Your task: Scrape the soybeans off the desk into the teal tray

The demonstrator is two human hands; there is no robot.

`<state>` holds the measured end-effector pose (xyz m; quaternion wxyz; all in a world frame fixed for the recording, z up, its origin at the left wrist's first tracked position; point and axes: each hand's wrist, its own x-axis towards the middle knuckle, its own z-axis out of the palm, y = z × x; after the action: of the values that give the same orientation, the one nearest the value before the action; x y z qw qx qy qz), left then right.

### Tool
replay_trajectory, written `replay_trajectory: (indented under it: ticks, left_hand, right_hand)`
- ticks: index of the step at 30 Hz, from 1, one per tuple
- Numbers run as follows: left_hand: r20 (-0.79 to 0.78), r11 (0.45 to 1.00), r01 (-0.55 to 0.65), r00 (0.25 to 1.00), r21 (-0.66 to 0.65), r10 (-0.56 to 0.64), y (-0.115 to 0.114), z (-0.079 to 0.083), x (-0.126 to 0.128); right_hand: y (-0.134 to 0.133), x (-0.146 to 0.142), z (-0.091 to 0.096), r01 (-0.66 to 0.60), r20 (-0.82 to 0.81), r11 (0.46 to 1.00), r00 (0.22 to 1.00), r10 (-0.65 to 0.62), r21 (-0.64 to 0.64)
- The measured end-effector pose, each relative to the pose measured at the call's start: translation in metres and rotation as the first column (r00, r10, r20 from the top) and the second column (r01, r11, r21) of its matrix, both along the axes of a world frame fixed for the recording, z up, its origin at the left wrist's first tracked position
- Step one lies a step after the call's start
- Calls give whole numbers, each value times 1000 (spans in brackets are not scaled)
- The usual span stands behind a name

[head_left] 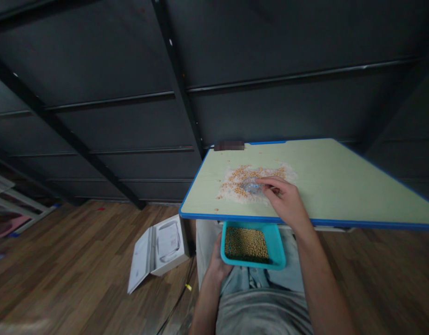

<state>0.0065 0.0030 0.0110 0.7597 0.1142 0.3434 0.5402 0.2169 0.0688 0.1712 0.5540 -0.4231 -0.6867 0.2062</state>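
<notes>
Head view: right hand [282, 195] pinches a clear plastic scoop-like piece [251, 186] between thumb and fingers, low at the round yellow beans [242, 175] mixed with small white grains [230, 194] on the pale-green, blue-edged desk [336, 181]. Left hand [219, 263] is against the left side of the rectangular turquoise plastic tub [277, 251]; fingers partly hidden, can't tell if they're closed on it. Tub is over the lap, just off the desk's near edge, tub beans [247, 244] inside. Step in hand, my read: working the clear piece through the mix. Next move calls for a firm pinch, level piece, steady tub; loose beans likely roll.
</notes>
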Motion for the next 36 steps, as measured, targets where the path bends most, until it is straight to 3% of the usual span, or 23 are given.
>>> replay_trajectory:
  ticks: [7,36]
  left_hand:
    - [-16,1000,-8,1000,-19,8,-3,11,2]
    - [-22,1000,-1,1000,14,1,-4,-2,-2]
  right_hand:
    - [-1,0,0,2,3,1000,1000,-2,-1]
    - [-2,-1,2,4,13,1000,1000,-4,-16]
